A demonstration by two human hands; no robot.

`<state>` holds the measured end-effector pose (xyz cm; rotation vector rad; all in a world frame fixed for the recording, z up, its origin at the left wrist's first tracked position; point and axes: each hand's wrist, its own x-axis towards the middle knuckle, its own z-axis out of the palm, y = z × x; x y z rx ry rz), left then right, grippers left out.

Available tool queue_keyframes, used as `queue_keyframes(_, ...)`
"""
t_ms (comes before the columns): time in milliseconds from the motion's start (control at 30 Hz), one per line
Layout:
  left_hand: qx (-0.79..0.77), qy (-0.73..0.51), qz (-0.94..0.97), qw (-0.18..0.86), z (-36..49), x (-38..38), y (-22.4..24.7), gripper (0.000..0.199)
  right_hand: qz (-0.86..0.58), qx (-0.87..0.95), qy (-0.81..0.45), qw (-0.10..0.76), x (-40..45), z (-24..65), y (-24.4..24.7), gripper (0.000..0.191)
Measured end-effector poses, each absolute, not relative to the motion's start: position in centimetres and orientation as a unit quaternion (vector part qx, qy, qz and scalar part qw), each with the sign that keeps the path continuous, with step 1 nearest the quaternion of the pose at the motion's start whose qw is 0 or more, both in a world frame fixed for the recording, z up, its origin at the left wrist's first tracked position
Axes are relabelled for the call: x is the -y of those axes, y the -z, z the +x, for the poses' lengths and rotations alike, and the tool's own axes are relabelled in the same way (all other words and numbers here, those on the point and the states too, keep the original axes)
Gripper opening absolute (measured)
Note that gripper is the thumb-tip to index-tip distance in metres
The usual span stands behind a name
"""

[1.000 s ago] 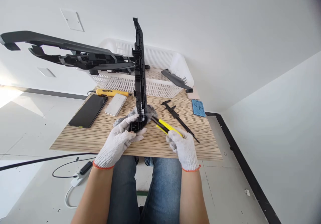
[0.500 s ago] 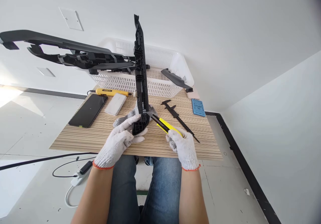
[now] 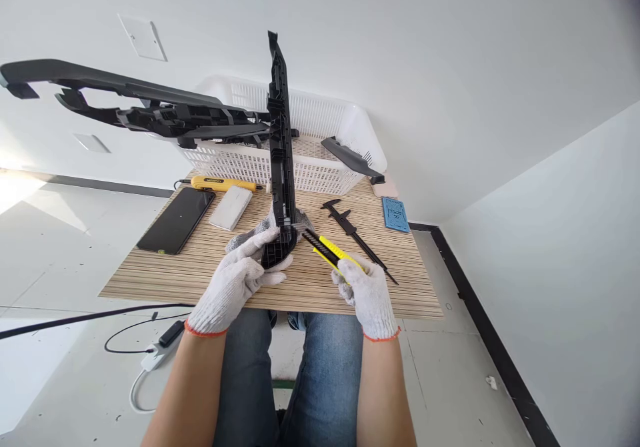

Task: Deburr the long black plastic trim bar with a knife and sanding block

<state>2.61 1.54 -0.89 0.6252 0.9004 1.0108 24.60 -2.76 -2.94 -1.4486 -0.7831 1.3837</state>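
A long black plastic trim piece (image 3: 281,147) stands nearly upright over the table, its lower end in my gloved left hand (image 3: 235,283). The left fingers wrap round that end. My gloved right hand (image 3: 365,290) is closed on a yellow and black utility knife (image 3: 333,250). The knife points up and left, and its blade tip is at the right edge of the trim piece, near the lower end; whether it touches cannot be made out. Behind the trim's lower end lies a grey-white cloth or glove (image 3: 247,235) on the table.
Behind is a white basket (image 3: 350,123) with black trim pieces (image 3: 175,117) jutting out left. The striped table (image 3: 160,277) holds a phone (image 3: 176,221), a white block (image 3: 231,208), a yellow tool (image 3: 223,184), black calipers (image 3: 353,228) and a blue card (image 3: 395,214).
The lower end of the trim piece has shifted very slightly left with my left hand. My right hand and the knife have moved slightly right and down.
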Motion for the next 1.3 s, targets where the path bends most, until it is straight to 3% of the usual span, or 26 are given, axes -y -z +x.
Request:
queue_keyframes(100, -0.418, -0.461, 0.280, 0.731, 2.7, -1.5, 0.7, 0.068, -0.583, 0.344, -0.591, 0.440, 2.7, 24.5, 3.0, 0.043)
queue_keyframes(200, -0.407, -0.461, 0.282, 0.736, 2.7, -1.5, 0.8, 0.068, -0.591, 0.320, -0.563, 0.481, 2.6, 24.3, 2.8, 0.044)
queue_keyframes(333, -0.397, -0.467, 0.293, 0.734, 2.4, -1.7, 1.3, 0.065, -0.579, 0.340, -0.606, 0.426, 2.6, 24.3, 2.6, 0.046)
queue_keyframes(400, -0.386, -0.464, 0.288, 0.743, 2.2, -1.8, 1.6, 0.064, -0.589, 0.329, -0.588, 0.447, 2.6, 24.4, 2.7, 0.045)
queue_keyframes(467, -0.371, -0.464, 0.286, 0.752, 2.0, -1.8, 1.9, 0.059, -0.592, 0.318, -0.563, 0.480, 2.7, 24.6, 2.8, 0.046)
queue_keyframes(633, -0.364, -0.494, 0.299, 0.731, 2.1, -1.9, 1.9, 0.037, -0.572, 0.351, -0.604, 0.430, 2.9, 24.7, 3.0, 0.043)
queue_keyframes(733, -0.386, -0.485, 0.288, 0.730, 2.3, -2.0, 2.0, 0.041, -0.579, 0.334, -0.583, 0.462, 3.0, 24.7, 2.9, 0.048)
queue_keyframes(867, -0.415, -0.489, 0.295, 0.708, 2.3, -2.1, 2.3, 0.044, -0.568, 0.364, -0.614, 0.409, 2.9, 24.8, 2.9, 0.044)
queue_keyframes(967, -0.421, -0.486, 0.297, 0.706, 2.3, -2.0, 2.3, 0.044, -0.578, 0.350, -0.593, 0.438, 2.9, 24.8, 2.8, 0.045)
queue_keyframes(1100, -0.418, -0.493, 0.294, 0.704, 2.4, -1.9, 1.8, 0.042, -0.575, 0.363, -0.609, 0.408, 2.9, 24.6, 2.7, 0.041)
queue_keyframes(1200, -0.406, -0.482, 0.282, 0.724, 2.4, -1.8, 1.6, 0.043, -0.592, 0.331, -0.578, 0.455, 2.9, 24.6, 2.8, 0.047)
queue_keyframes(1300, -0.403, -0.488, 0.289, 0.718, 2.4, -1.8, 1.5, 0.041, -0.576, 0.356, -0.602, 0.422, 3.0, 24.7, 2.9, 0.044)
